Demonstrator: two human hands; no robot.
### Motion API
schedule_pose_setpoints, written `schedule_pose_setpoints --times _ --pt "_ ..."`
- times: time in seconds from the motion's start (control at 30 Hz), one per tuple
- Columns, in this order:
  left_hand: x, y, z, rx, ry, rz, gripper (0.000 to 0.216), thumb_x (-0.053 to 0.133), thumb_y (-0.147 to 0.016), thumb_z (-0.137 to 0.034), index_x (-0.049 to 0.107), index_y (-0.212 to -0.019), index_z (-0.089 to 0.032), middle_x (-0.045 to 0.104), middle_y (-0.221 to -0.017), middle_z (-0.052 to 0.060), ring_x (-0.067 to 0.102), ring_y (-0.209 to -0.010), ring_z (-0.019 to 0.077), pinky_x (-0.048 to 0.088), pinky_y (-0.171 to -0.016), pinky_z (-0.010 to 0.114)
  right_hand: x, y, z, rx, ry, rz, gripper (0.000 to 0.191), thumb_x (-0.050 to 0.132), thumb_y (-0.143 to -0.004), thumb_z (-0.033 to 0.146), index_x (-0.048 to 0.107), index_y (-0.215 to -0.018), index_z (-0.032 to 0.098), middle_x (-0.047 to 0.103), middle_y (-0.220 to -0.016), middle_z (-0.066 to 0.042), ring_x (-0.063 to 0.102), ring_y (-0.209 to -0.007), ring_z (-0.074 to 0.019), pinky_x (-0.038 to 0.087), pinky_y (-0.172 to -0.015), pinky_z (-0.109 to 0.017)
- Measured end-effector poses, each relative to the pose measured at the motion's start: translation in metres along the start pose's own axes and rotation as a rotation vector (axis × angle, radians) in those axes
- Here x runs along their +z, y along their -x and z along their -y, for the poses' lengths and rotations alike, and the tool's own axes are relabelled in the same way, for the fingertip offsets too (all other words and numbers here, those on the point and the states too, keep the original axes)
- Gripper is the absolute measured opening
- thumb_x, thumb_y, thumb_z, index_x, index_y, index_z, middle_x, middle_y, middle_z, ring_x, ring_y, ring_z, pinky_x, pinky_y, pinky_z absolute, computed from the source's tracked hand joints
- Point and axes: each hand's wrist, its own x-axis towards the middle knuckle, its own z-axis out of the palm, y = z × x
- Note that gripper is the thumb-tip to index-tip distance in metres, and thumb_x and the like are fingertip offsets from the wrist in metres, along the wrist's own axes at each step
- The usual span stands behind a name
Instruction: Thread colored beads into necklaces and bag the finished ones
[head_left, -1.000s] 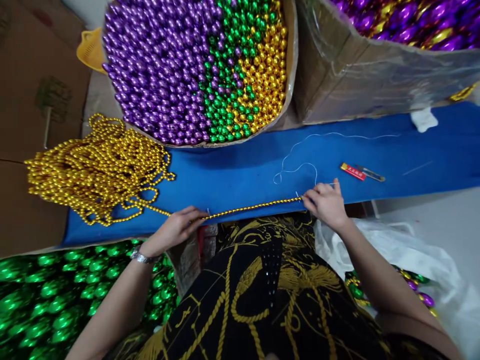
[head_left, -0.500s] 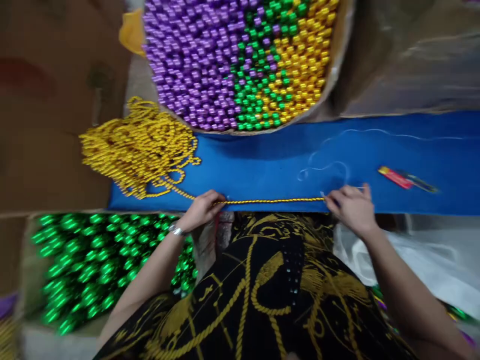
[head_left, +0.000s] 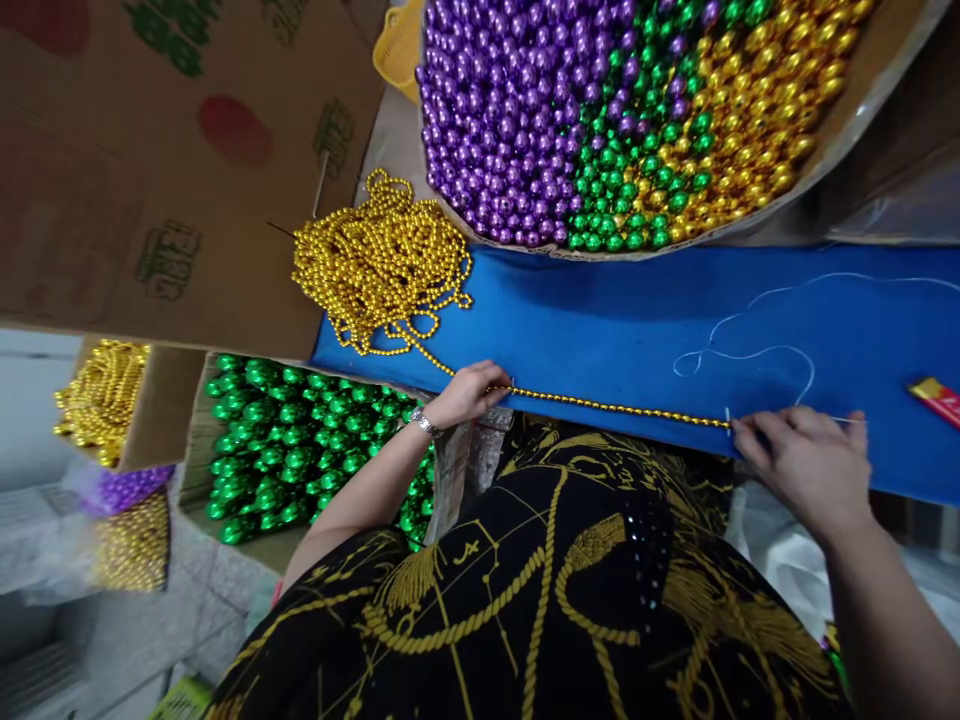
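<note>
A strand of small gold beads [head_left: 619,406] stretches nearly straight between my hands, close to the front edge of the blue tabletop [head_left: 592,320]. My left hand [head_left: 471,392], with a metal watch on its wrist, is closed on the strand, which runs on leftward to a heaped pile of gold bead strands [head_left: 382,265]. At the strand's right end, my right hand [head_left: 814,462] pinches it with the fingertips. A thin white thread [head_left: 757,352] curls over the blue surface and meets the right hand's fingers. What lies inside that hand is hidden.
A large open box of purple, green and gold beads [head_left: 510,130] stands behind. Cardboard boxes [head_left: 247,190] rise at left. Below left sits a box of green beads [head_left: 292,440], near a box of gold strands [head_left: 105,395]. A red and yellow tool [head_left: 937,400] lies far right.
The view has swung left, so everything appears shifted right and tilted. Both hands keep hold of the gold strand, still stretched between them.
</note>
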Motion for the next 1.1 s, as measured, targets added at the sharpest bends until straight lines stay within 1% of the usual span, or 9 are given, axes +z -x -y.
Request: schedule_pose_setpoints --times 0.27,0.47,0.57,0.63,0.73,0.8,0.87,0.93,1.1 --pt "-0.002 -0.005 -0.009 -0.005 -0.127 0.001 0.02 0.05 -0.092 -0.024 0.064 -0.104 -0.017 0.063 -0.096 0.008 0.061 -0.086 0.0191 0.048 -0.078 0.03 -0.008 -0.005 -0.004 -0.043 0.001 -0.032 0.052 0.029 -0.096 0.051 0.071 -0.077 0.026 0.063 -0.074 -0.006 0.056 -0.071 -0.024 0.03 -0.101 -0.05" --pt "-0.021 -0.052 -0.041 -0.001 -0.267 -0.112 0.018 0.047 -0.089 -0.023 0.063 -0.092 -0.016 0.061 -0.09 0.009 0.057 -0.083 0.02 0.044 -0.068 0.029 -0.034 -0.064 -0.033 0.169 0.128 0.078 0.042 0.041 -0.094 0.043 0.074 -0.088 0.018 0.066 -0.096 -0.014 0.053 -0.082 -0.0236 0.035 -0.086 -0.047" --pt "-0.037 -0.082 -0.056 0.002 -0.043 -0.133 0.014 0.048 -0.087 -0.024 0.058 -0.08 -0.017 0.06 -0.077 0.003 0.054 -0.069 0.0146 0.04 -0.063 0.027 -0.056 -0.103 0.008 0.19 -0.027 0.023 0.036 0.041 -0.096 0.036 0.069 -0.114 0.024 0.057 -0.133 -0.016 0.055 -0.096 -0.0277 0.037 -0.081 -0.045" --pt "-0.049 -0.093 -0.063 0.034 0.095 -0.111 0.021 0.046 -0.089 -0.029 0.054 -0.075 -0.017 0.055 -0.067 -0.001 0.049 -0.063 0.0122 0.037 -0.059 0.025 -0.067 -0.128 0.064 -0.07 -0.273 -0.042 0.044 0.042 -0.097 0.039 0.056 -0.136 0.024 0.052 -0.142 -0.014 0.053 -0.11 -0.0286 0.04 -0.087 -0.042" --pt "-0.069 -0.092 -0.065 0.117 0.186 -0.071 0.029 0.046 -0.091 -0.039 0.053 -0.073 -0.017 0.052 -0.066 -0.002 0.046 -0.062 0.0112 0.038 -0.058 0.024 -0.068 -0.163 0.14 -0.488 -0.564 0.0 0.045 0.041 -0.098 0.045 0.055 -0.135 0.023 0.06 -0.132 -0.011 0.052 -0.116 -0.0241 0.042 -0.091 -0.036" --pt "-0.085 -0.081 -0.056 0.123 0.157 -0.067 0.03 0.047 -0.09 -0.041 0.055 -0.074 -0.017 0.054 -0.068 -0.001 0.048 -0.064 0.0117 0.04 -0.06 0.024 -0.059 -0.179 0.15 -0.561 -0.587 0.075 0.038 0.037 -0.1 0.04 0.063 -0.122 0.024 0.068 -0.113 -0.006 0.058 -0.099 -0.0184 0.043 -0.086 -0.032" --pt "-0.1 -0.066 -0.036 0.075 0.097 -0.112 0.029 0.048 -0.089 -0.042 0.057 -0.075 -0.018 0.053 -0.066 -0.001 0.049 -0.062 0.0125 0.041 -0.059 0.024 -0.048 -0.182 0.113 -0.529 -0.553 0.091 0.034 0.037 -0.101 0.036 0.068 -0.11 0.023 0.069 -0.1 -0.004 0.059 -0.089 -0.0152 0.042 -0.084 -0.03" --pt "-0.111 -0.051 -0.011 -0.008 0.078 -0.208 0.029 0.05 -0.087 -0.044 0.057 -0.075 -0.019 0.054 -0.064 -0.001 0.049 -0.06 0.0136 0.041 -0.056 0.026 -0.04 -0.169 0.039 -0.424 -0.488 0.092 0.035 0.037 -0.1 0.031 0.07 -0.099 0.019 0.069 -0.093 -0.006 0.058 -0.085 -0.0164 0.039 -0.087 -0.033" --pt "-0.116 -0.039 0.023 -0.143 0.051 -0.378 0.029 0.053 -0.084 -0.049 0.055 -0.071 -0.023 0.053 -0.06 -0.001 0.049 -0.055 0.0159 0.042 -0.052 0.029 -0.04 -0.102 -0.161 0.205 -0.046 0.126 0.037 0.042 -0.099 0.038 0.072 -0.097 0.015 0.069 -0.103 -0.012 0.053 -0.099 -0.0189 0.032 -0.094 -0.038"
